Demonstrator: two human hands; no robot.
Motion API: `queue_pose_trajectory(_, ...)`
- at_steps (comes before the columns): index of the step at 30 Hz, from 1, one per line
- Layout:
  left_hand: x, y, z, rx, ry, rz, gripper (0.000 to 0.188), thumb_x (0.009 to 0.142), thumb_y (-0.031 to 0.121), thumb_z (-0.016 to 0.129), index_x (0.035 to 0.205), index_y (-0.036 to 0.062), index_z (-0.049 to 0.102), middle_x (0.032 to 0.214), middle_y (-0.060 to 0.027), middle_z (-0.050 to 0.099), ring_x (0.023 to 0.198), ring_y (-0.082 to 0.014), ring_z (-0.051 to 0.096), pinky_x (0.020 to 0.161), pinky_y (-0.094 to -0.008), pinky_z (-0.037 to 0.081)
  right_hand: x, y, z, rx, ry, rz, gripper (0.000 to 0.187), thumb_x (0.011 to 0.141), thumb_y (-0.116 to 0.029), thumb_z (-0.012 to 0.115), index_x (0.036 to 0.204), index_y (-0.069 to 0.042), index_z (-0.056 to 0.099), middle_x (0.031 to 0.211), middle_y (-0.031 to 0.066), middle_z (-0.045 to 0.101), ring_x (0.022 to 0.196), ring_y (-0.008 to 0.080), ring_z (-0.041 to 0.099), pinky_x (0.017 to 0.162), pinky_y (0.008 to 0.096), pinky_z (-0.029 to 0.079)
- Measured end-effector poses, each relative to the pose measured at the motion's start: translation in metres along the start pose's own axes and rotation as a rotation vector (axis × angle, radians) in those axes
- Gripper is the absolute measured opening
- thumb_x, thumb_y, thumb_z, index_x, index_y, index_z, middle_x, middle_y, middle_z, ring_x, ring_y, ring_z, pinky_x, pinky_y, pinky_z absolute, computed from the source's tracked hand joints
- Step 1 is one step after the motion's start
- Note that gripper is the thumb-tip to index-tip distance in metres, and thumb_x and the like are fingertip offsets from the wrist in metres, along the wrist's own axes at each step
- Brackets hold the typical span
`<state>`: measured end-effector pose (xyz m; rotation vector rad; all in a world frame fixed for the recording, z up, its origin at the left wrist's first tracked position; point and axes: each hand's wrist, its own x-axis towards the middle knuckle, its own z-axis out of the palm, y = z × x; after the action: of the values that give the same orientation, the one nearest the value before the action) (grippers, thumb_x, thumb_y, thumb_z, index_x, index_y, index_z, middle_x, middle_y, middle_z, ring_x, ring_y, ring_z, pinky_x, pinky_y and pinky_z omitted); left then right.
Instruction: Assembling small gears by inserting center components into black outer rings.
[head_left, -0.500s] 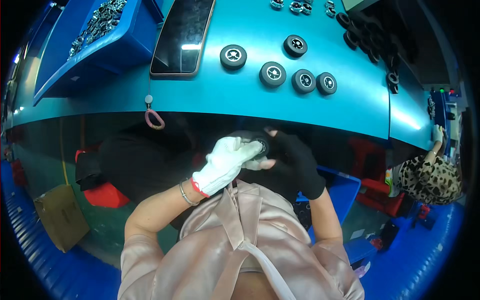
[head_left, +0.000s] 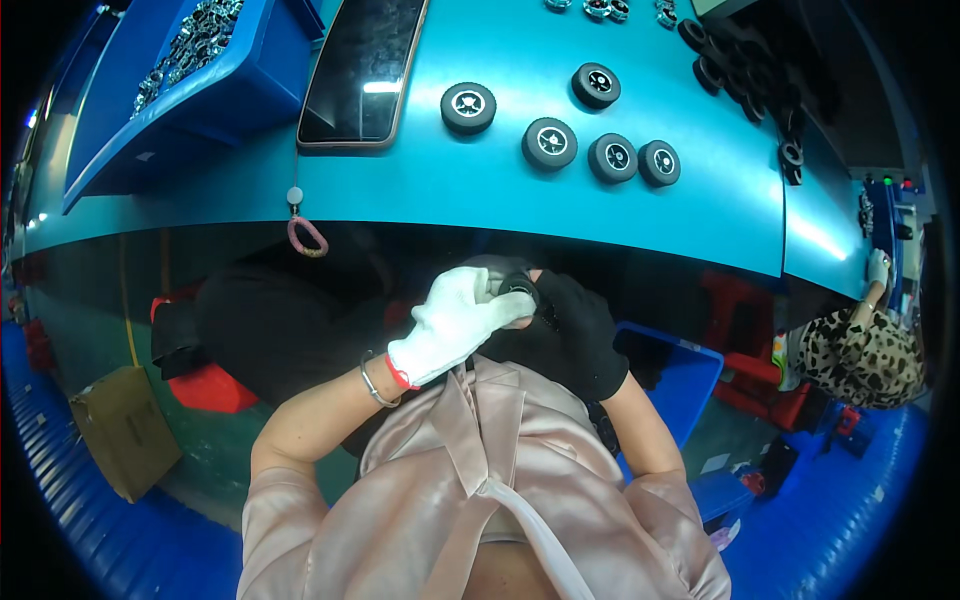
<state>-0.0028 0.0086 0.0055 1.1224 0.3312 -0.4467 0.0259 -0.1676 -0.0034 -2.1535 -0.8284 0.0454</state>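
Observation:
My left hand [head_left: 452,318], in a white glove with a red cuff, is closed around a small black toy wheel [head_left: 517,286] above my lap. From the other side my right hand [head_left: 577,335], in a black fingerless glove, grips the same wheel. Its fingertips press at the tire's edge, partly hidden by the wheel and the dark background. On the turquoise table [head_left: 440,200] beyond lie several finished-looking wheels, black tires with silver-spoked hubs, one of them a wheel [head_left: 468,107] at the left of the group.
A phone [head_left: 362,75] lies left of the wheels, a pink ring [head_left: 307,237] dangling from it over the table edge. A blue bin [head_left: 200,125] holds shiny hubs; loose tires [head_left: 750,85] lie far right. A blue crate [head_left: 680,385] stands beside my right arm. Another person [head_left: 862,350] sits at right.
My right hand has drawn inward and its fingers have closed in on the wheel, which has tilted between my hands. The view has shifted slightly.

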Motion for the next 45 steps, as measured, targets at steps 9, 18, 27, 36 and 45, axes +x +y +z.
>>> queue_pose_trajectory(9,0.007,0.027,-0.005,0.649,-0.115,-0.123,0.012,0.081,0.006,0.070,0.085,-0.0039,0.065,0.069,-0.0046,0.064,0.065,-0.0095,0.062,0.058,-0.0205,0.047,0.005,0.001,-0.017,-0.066,-0.320,0.024,0.048,0.072,-0.022,0.078,0.115,-0.009,0.061,0.094,0.0102,0.066,0.075,0.0265,0.067,0.064,0.0344,0.052)
queue_pose_trajectory(18,-0.001,-0.016,0.004,0.336,0.105,0.046,0.031,0.081,0.009,0.072,0.104,-0.0066,0.058,0.085,-0.0080,0.066,0.068,-0.0097,0.059,0.062,-0.0234,0.049,-0.003,0.003,-0.002,-0.073,-0.083,0.016,0.059,0.063,-0.030,0.084,0.113,-0.008,0.061,0.093,0.0087,0.068,0.073,0.0242,0.067,0.061,0.0340,0.052)
queue_pose_trajectory(27,-0.001,0.013,0.000,0.506,0.003,0.027,0.034,0.078,0.012,0.073,0.104,-0.0043,0.058,0.084,-0.0079,0.065,0.070,-0.0119,0.059,0.067,-0.0264,0.049,-0.014,0.008,0.009,-0.117,-0.006,-0.057,0.060,0.062,-0.030,0.084,0.114,-0.009,0.061,0.092,0.0107,0.069,0.072,0.0248,0.068,0.061,0.0328,0.052)
queue_pose_trajectory(36,-0.003,0.005,-0.003,0.295,-0.103,-0.122,0.046,0.081,0.011,0.070,0.120,-0.0047,0.052,0.094,-0.0115,0.066,0.078,-0.0137,0.063,0.071,-0.0272,0.050,-0.008,0.003,-0.005,0.100,-0.072,0.056,0.057,0.069,-0.028,0.080,0.118,-0.008,0.058,0.097,0.0092,0.068,0.076,0.0252,0.068,0.062,0.0338,0.053)
queue_pose_trajectory(45,-0.006,-0.001,-0.001,0.420,-0.021,0.062,0.058,0.079,0.004,0.070,0.130,-0.0062,0.045,0.100,-0.0114,0.064,0.081,-0.0127,0.063,0.073,-0.0250,0.051,-0.010,0.010,0.005,-0.095,-0.114,-0.088,0.058,0.064,-0.028,0.083,0.114,-0.011,0.060,0.089,0.0059,0.068,0.071,0.0225,0.066,0.059,0.0325,0.051)
